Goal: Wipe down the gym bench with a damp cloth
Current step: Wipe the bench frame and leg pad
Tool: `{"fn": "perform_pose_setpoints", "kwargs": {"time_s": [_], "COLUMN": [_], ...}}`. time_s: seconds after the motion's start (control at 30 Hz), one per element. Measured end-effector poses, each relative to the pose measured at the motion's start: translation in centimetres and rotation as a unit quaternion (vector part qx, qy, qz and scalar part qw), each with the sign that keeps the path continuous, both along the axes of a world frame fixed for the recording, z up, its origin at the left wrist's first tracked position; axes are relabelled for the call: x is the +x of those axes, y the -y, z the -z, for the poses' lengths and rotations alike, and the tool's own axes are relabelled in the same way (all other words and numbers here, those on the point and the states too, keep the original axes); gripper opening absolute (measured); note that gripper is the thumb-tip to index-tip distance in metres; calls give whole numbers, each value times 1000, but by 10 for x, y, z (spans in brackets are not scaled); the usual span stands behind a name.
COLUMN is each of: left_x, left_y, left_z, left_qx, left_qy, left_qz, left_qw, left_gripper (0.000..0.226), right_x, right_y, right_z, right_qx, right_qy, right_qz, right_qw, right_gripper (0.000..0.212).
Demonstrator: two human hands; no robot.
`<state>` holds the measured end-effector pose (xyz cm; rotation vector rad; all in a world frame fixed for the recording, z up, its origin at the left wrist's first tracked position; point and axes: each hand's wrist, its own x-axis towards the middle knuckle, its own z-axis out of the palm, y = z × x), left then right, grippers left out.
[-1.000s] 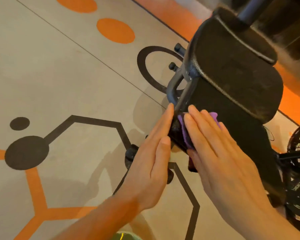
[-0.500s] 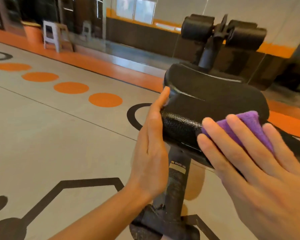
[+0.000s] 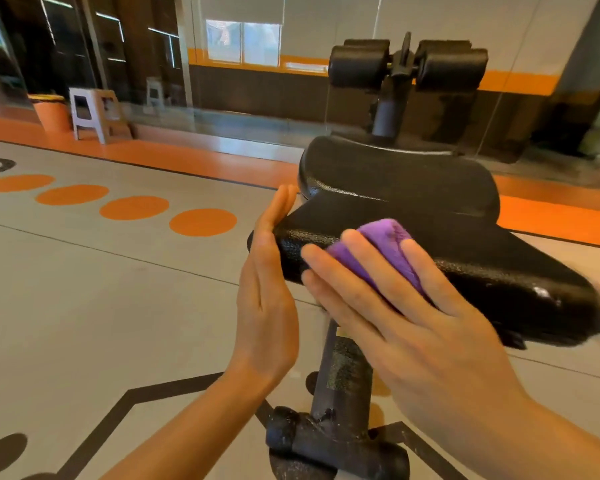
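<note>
The right hand [image 3: 426, 327] is pressing a purple cloth [image 3: 381, 252] flat against the near end of the black bench pad [image 3: 430, 216], with its fingers [image 3: 347, 282] lying straight and spread over the fabric, gripping nothing. The left hand [image 3: 267, 299] is standing edge-on, its straight fingers touching the pad's near left corner and bracing it; it too is open-palmed and holds nothing.

Compared with a second ago, the cloth is lying higher: then it was being pushed along the pad's side edge as seen from above, and now it is riding over the rounded near edge onto the top surface. More of the cloth is showing between the fingers than half a second ago. The left hand is keeping its bracing place at the corner throughout.

The wiping appears to be moving from the edge to the top of the pad. The far portion of the pad, toward the post [image 3: 387, 112] that carries the two foam rollers [image 3: 359, 65], is lying beyond the cloth and probably remains to be wiped. The bench's upright leg [image 3: 343, 372] and foot bar [image 3: 340, 448] are standing on the patterned floor [image 3: 118, 306] below the hands.
</note>
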<state>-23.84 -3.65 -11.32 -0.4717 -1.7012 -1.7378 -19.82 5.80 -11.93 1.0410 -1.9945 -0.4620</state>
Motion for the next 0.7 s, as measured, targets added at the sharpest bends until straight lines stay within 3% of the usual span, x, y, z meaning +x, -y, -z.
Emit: {"fn": "perform_pose_setpoints", "kwargs": {"time_s": [0.03, 0.1, 0.13, 0.27, 0.47, 0.57, 0.7], "left_x": [1, 1, 2, -5, -11, -10, -5], "left_y": [0, 8, 11, 20, 11, 15, 6], "left_z": [-1, -2, -4, -1, 3, 3, 1], "left_qx": [0, -54, -104, -344, -353, -362, -337], "left_qy": [17, -8, -39, -175, -183, -173, -156], "left_qz": [-6, -45, -74, -168, -189, -208, -210], "left_qw": [1000, 998, 991, 907, 898, 892, 904], "left_gripper": [50, 48, 48, 46, 47, 48, 48], "right_x": [1, 1, 2, 16, 5, 20, 32], "right_y": [-28, -61, -79, -116, -62, -112, -117], "right_z": [-18, -28, -27, -15, -38, -34, -33], "right_qx": [23, -2, -1, -23, -84, -67, -147], "right_qy": [42, 21, 12, 44, 14, 4, 5], "right_qz": [61, 152, 147, 175, 151, 200, 227], "right_qw": [997, 988, 989, 983, 985, 977, 963], "right_gripper": [57, 56, 53, 69, 59, 63, 63]}}
